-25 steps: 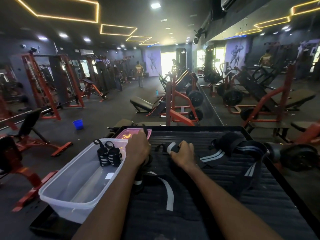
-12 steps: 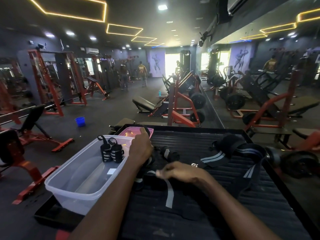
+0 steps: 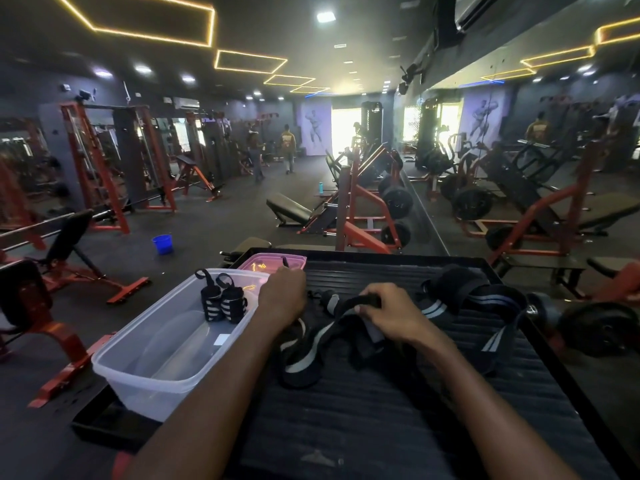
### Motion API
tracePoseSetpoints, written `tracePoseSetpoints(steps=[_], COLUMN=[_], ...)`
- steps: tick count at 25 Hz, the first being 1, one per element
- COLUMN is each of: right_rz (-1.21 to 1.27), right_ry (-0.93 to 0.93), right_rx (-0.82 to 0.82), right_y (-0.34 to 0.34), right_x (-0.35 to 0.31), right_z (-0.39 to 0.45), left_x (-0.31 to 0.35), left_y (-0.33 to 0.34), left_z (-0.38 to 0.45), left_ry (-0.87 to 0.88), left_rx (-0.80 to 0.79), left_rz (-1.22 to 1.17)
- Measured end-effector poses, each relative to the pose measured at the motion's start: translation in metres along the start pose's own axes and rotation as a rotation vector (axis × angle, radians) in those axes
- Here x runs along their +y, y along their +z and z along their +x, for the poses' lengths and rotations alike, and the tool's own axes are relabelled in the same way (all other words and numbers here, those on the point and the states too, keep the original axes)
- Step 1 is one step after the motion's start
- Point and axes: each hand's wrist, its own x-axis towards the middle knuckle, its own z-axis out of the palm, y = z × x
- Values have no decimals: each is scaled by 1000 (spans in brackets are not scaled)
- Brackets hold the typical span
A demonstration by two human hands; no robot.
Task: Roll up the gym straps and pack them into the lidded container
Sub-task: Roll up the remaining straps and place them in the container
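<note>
A clear plastic container (image 3: 138, 368) stands at the left edge of a black ribbed platform (image 3: 381, 410). Two rolled black-and-white straps (image 3: 223, 303) stand upright at its far end. Its pink lid (image 3: 273, 262) lies flat just behind it. My left hand (image 3: 282, 297) is closed on one end of a black strap with a white stripe (image 3: 311, 344) beside the container. My right hand (image 3: 391, 313) grips the same strap further along and lifts a fold of it off the platform. More unrolled straps (image 3: 485, 303) lie in a heap to the right.
The platform has a raised black rim (image 3: 391, 258). A weight plate on a bar (image 3: 595, 327) sits off its right side. Red benches and racks fill the floor around, with a blue bucket (image 3: 162, 244) on the floor to the left. People walk in the far background.
My right hand has moved from low on the platform up and to the right, raising a fold of the striped strap. My left hand has stayed on the strap's end by the container.
</note>
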Motion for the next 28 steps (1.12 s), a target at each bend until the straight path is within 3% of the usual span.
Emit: tracePoseSetpoints(steps=[3, 7, 12, 16, 18, 20, 23, 25, 28], right_rz=[3, -65, -488, 21, 116, 165, 312, 397, 681], right_ry=[-14, -46, -119, 4, -42, -130, -305, -364, -245], right_rx=[110, 139, 602, 663, 711, 734, 731, 701, 623], right_y=[-10, -7, -7, -12, -9, -4, 2, 6, 2], right_x=[6, 21, 31, 29, 31, 29, 22, 15, 11], right_z=[8, 9, 4, 4, 5, 6, 11, 7, 6], left_x=[6, 11, 13, 15, 19, 32, 64, 80, 88], left_y=[-7, -21, -44, -49, -45, -42, -32, -17, 8], left_z=[-8, -17, -24, -35, -34, -27, -15, -13, -6], left_ry=[17, 36, 102, -23, -35, 62, 201, 237, 145], left_rx=[-81, -132, -209, -271, -157, -5, -161, -212, -203], left_rz=[44, 76, 37, 297, 394, 147, -537, -740, -1194])
